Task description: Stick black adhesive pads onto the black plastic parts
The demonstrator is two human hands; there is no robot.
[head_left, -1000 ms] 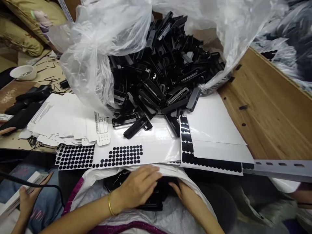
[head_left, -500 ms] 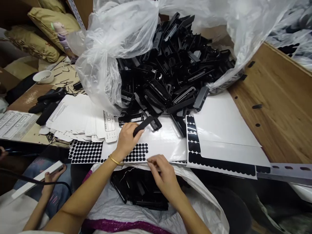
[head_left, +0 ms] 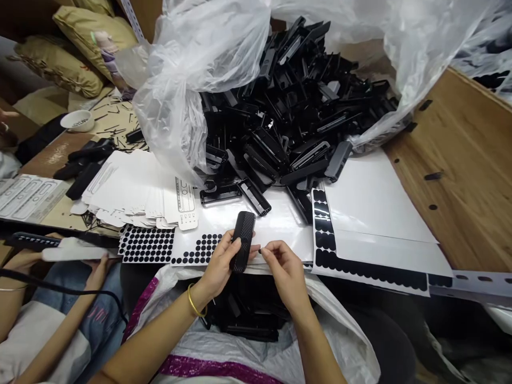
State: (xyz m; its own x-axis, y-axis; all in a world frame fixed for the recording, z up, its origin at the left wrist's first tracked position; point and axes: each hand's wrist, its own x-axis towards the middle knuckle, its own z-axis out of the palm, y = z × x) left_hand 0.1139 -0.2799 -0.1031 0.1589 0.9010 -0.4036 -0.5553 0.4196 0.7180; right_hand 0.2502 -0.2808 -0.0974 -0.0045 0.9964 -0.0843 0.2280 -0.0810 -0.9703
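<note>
In my left hand (head_left: 219,266) is a long black plastic piece (head_left: 244,240) with rounded ends and a carbon-fibre-like weave, held upright above the table edge. My right hand (head_left: 285,269), just to its right, pinches a small black round sticker (head_left: 260,250) between thumb and forefinger. Behind my left hand lies a white sheet of black round stickers (head_left: 206,248), partly peeled. A similar piece (head_left: 255,196) rests on the white surface beyond, before a big heap of black plastic parts (head_left: 296,117). Below both hands gapes a white woven sack (head_left: 320,304) with black pieces inside.
Clear plastic sheeting (head_left: 200,58) surrounds the heap. White printed cards (head_left: 128,186) are piled at the left, and sheets with black scalloped edging (head_left: 372,274) lie right. A wooden panel (head_left: 464,176) bounds the right side. Another person's hands (head_left: 98,272) hold a white strip at lower left.
My left hand has drawn the black piece back from the heap and turned it upright. My right hand has risen from the sticker sheet's edge with a dot at its fingertips, nearer the piece.
</note>
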